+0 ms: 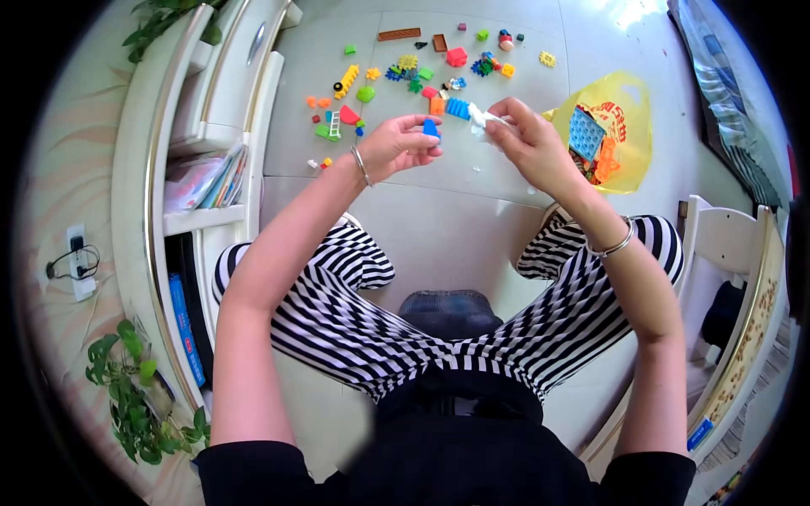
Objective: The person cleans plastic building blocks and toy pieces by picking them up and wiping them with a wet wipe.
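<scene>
My left hand [407,145] is closed on a small blue toy block [430,130], pinched between thumb and fingers. A crumpled white tissue [483,118] is pinched in my right hand [527,139], to the right of the block and apart from it. Just beyond the two hands, a ribbed blue block [457,109] and an orange block [436,106] lie on the tiled floor. Close to my right hand stands an open yellow plastic bag [629,135] with a light-blue studded plate [585,133] and orange pieces in it.
Several loose toy pieces are spread over the floor ahead, among them a yellow toy vehicle [347,82], a white ladder piece [335,125] and a long brown piece [399,34]. A white cabinet [202,221] with books borders the left. A white chair [717,228] stands right.
</scene>
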The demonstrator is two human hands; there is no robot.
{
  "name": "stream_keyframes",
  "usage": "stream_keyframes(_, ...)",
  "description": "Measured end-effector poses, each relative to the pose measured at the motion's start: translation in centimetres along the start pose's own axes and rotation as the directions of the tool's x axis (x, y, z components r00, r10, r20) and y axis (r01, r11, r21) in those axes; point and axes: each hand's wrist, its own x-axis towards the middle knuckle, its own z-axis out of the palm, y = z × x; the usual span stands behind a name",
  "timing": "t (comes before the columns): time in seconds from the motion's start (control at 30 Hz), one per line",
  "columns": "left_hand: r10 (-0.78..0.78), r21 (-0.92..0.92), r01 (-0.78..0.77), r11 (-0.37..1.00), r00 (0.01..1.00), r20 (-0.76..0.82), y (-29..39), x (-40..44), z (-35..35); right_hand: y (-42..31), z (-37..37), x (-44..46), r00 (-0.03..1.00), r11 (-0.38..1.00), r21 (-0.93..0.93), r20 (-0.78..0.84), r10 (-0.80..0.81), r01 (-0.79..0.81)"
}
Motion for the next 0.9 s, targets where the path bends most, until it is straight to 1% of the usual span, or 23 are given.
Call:
stream_keyframes(0.03,0.075,0.016,-0.076,0.997,0.997,0.030,0.8,-1.7,1.4,-0.4,0.0,-0.2,1.000,1.000,0.009,0.000,-0.015,0.015)
stream_keyframes(0.07,0.078,0.027,-0.078,0.997,0.997,0.017,1.3,-3.3,2.5,-0.7,0.1,-0.4,0.999,0.998,0.048,-0.031,-0.029,0.031)
stream_keyframes(0.13,0.156,0.188,-0.151,0.970,0.988,-0.009,1.7,-5.8,4.2,-1.3,0.9,-1.0,0.997,0.993,0.106,-0.070,-0.037,0.044)
stream_keyframes(0.17,0.153,0.199,-0.148,0.969,0.988,-0.009,1.6,-6.8,4.9,-1.9,1.0,-1.3,0.995,0.995,0.039,-0.035,-0.088,0.090)
stream_keyframes(0.2,0.204,0.181,-0.196,0.964,0.979,-0.027,1.3,-7.5,5.6,-2.4,1.1,-1.5,0.991,0.991,-0.032,0.004,-0.132,0.132)
stream_keyframes(0.23,0.246,0.153,-0.238,0.959,0.969,-0.032,0.9,-7.5,6.2,-2.7,1.2,-2.1,0.994,0.993,-0.039,-0.006,-0.114,0.113)
stream_keyframes(0.27,0.267,0.143,-0.264,0.954,0.964,-0.002,0.6,-7.3,6.3,-2.9,1.5,-2.4,0.979,0.975,-0.088,0.039,-0.202,0.205)
stream_keyframes(0.3,0.258,0.134,-0.257,0.957,0.966,0.008,0.4,-7.0,6.3,-3.1,1.7,-2.6,0.954,0.946,-0.132,0.091,-0.285,0.296)
stream_keyframes(0.33,0.280,0.154,-0.283,0.947,0.959,0.041,0.3,-6.7,6.3,-3.3,1.5,-2.6,0.963,0.961,-0.109,0.122,-0.239,0.252)
stream_keyframes(0.37,0.304,0.175,-0.312,0.934,0.950,0.070,0.3,-6.6,6.3,-3.0,1.3,-2.5,0.965,0.963,-0.113,0.125,-0.231,0.245)
stream_keyframes(0.43,0.279,0.207,-0.289,0.935,0.957,0.077,0.9,-6.7,6.4,-2.5,0.8,-1.6,0.987,0.947,-0.280,0.000,-0.163,0.156)
stream_keyframes(0.47,0.287,0.218,-0.295,0.930,0.956,0.066,1.3,-6.9,6.6,-2.5,0.3,-1.4,0.991,0.946,-0.302,-0.031,-0.131,0.116)
stream_keyframes(0.5,0.294,0.229,-0.299,0.926,0.954,0.055,1.5,-7.0,6.6,-2.7,0.2,-1.5,0.991,0.946,-0.302,-0.031,-0.131,0.115)
stream_keyframes(0.57,0.299,0.211,-0.306,0.928,0.952,0.068,1.4,-6.7,6.1,-3.0,0.3,-2.4,0.959,0.924,-0.258,0.075,-0.272,0.282)
stream_keyframes(0.6,0.305,0.195,-0.316,0.929,0.949,0.082,1.3,-6.6,5.9,-3.0,0.9,-2.9,0.947,0.908,-0.271,0.132,-0.294,0.319)
stream_keyframes(0.63,0.302,0.192,-0.312,0.931,0.950,0.080,1.2,-6.4,5.7,-2.6,1.2,-2.7,0.947,0.909,-0.270,0.136,-0.290,0.317)
stream_keyframes(0.7,0.271,0.271,-0.277,0.922,0.961,0.058,1.1,-6.4,5.7,-2.1,1.5,-2.0,0.960,0.901,-0.338,0.027,-0.279,0.272)
stream_keyframes(0.73,0.265,0.254,-0.271,0.928,0.962,0.059,1.3,-6.6,5.9,-2.4,0.8,-1.6,0.983,0.902,-0.395,0.006,-0.185,0.172)
stream_keyframes(0.77,0.267,0.255,-0.273,0.927,0.962,0.060,1.2,-6.5,5.9,-2.9,0.4,-1.6,0.982,0.902,-0.395,0.004,-0.187,0.174)
stream_keyframes(0.83,0.294,0.222,-0.302,0.927,0.953,0.069,1.0,-6.3,5.8,-3.8,0.2,-2.2,0.951,0.904,-0.296,0.064,-0.303,0.308)
stream_keyframes(0.87,0.292,0.220,-0.299,0.928,0.954,0.067,0.9,-6.3,5.7,-3.8,0.8,-2.8,0.929,0.876,-0.310,0.106,-0.354,0.369)
stream_keyframes(0.9,0.295,0.192,-0.308,0.932,0.951,0.094,0.7,-6.3,5.6,-3.3,1.5,-2.9,0.922,0.862,-0.326,0.152,-0.357,0.388)
